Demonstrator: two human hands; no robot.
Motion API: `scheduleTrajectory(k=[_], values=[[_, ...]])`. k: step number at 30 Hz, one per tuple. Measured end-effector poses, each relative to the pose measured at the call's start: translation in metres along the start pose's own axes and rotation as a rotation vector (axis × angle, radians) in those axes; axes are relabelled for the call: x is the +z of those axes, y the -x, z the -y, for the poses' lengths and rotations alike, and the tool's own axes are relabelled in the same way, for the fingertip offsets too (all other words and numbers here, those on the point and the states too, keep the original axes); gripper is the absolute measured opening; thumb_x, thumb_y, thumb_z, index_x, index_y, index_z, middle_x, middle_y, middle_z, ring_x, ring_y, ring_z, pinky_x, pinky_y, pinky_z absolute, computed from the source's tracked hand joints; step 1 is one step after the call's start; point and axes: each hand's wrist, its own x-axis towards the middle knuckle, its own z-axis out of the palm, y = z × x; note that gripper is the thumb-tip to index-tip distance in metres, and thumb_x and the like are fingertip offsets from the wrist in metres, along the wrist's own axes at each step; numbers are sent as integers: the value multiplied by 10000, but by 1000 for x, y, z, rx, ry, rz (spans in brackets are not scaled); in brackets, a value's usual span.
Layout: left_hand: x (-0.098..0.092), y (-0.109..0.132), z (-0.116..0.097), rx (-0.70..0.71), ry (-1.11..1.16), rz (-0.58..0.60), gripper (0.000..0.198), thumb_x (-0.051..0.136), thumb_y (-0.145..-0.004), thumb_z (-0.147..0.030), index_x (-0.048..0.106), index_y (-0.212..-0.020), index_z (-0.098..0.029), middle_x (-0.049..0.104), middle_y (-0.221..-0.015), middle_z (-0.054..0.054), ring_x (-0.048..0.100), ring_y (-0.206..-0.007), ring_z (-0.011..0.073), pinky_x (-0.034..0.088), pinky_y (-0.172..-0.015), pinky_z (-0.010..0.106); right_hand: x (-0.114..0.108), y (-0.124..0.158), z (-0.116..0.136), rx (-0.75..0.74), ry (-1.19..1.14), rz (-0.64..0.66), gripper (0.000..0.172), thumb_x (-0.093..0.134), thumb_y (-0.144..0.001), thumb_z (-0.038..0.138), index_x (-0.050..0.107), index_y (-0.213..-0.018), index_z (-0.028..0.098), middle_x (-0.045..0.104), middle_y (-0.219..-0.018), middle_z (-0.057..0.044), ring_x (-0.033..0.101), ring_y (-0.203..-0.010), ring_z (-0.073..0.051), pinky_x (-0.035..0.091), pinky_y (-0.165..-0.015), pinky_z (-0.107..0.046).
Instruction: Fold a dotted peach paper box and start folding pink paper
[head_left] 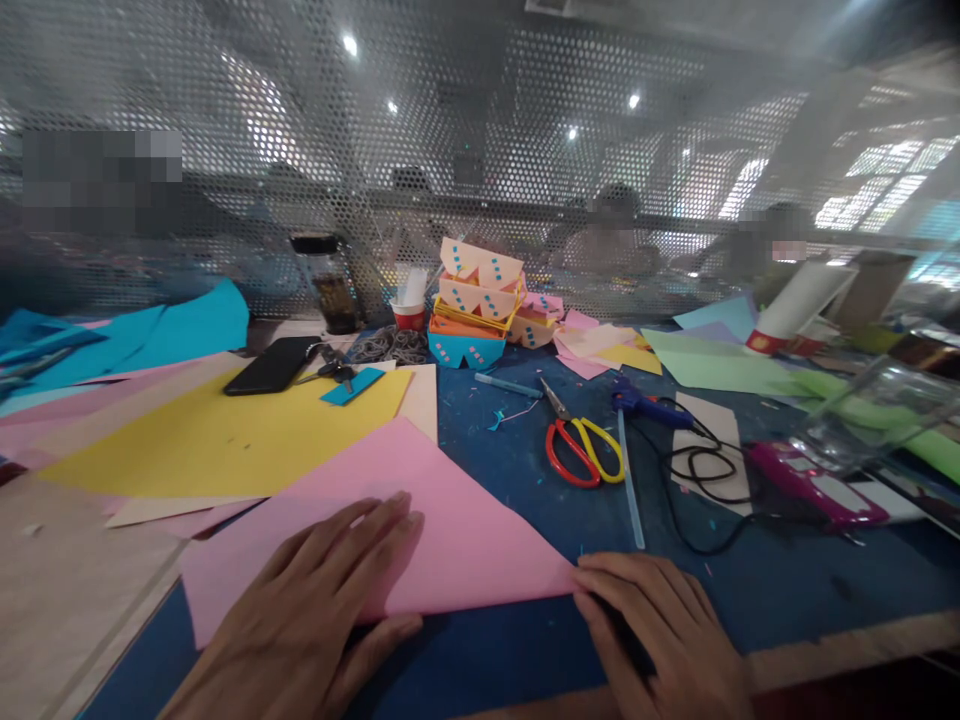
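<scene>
A pink sheet of paper [427,500] lies folded into a triangle on the blue table top [517,470] in front of me. My left hand [315,610] lies flat on its lower left part, fingers stretched out and spread. My right hand [660,630] rests on the table at the sheet's right corner, with the fingertips pressing on that point and the fingers extended.
Yellow [217,440], blue and green sheets lie around. A black phone [271,364] and keys sit at back left, and folded paper boats [476,305] are stacked at the back. Red and yellow scissors [581,445], a blue glue gun [652,408] with black cord and a clear container [877,420] lie at right. A mesh screen stands behind.
</scene>
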Motion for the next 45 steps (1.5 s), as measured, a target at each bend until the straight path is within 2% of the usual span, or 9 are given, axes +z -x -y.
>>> scheduleTrajectory(k=[6, 11, 22, 29, 40, 45], values=[[7, 4, 1, -51, 35, 57, 785, 593, -901, -658, 327, -1584, -380, 493, -1568, -1, 549, -1332, 334, 467, -1061, 484, -1, -1, 7, 79, -25, 14, 133, 621, -958, 201, 707, -1048, 249, 755, -1010, -28, 697, -929, -204, 490, -825, -343], [6, 5, 1, -61, 33, 90, 767, 575, -920, -636, 311, -1591, -373, 488, -1572, 14, 538, -1345, 348, 467, -1051, 518, 0, -2, 10, 135, -40, 33, 122, 620, -964, 202, 694, -1048, 251, 739, -1006, -20, 679, -932, -200, 467, -817, -346], [7, 3, 3, -36, 5, 114, 754, 563, -935, -623, 279, -1595, -396, 459, -1591, -1, 513, -1361, 337, 424, -1058, 529, -1, 0, 12, 160, -51, 34, 139, 620, -961, 166, 697, -1041, 249, 728, -1013, -19, 657, -945, -200, 442, -842, -352], [6, 4, 2, 5, -64, 49, 759, 553, -929, -651, 314, -1589, -363, 453, -1595, -22, 508, -1350, 304, 391, -1065, 468, 2, 3, 7, 102, -57, 17, 134, 645, -953, 160, 697, -1055, 229, 725, -1024, -24, 642, -951, -198, 429, -859, -350], [-2, -3, -1, 42, -54, -1, 739, 565, -929, -645, 390, -1563, -307, 523, -1546, 14, 551, -1296, 295, 412, -1053, 430, 3, 3, 2, 51, -40, 32, 130, 621, -965, 185, 690, -1069, 221, 723, -1005, -33, 658, -925, -193, 452, -844, -343], [-3, -7, -3, 65, -46, -35, 744, 564, -939, -629, 415, -1547, -226, 575, -1499, 54, 573, -1276, 286, 430, -1057, 402, 3, 5, -1, 38, -30, 33, 131, 620, -965, 197, 687, -1075, 218, 725, -999, -29, 664, -916, -190, 455, -850, -343]])
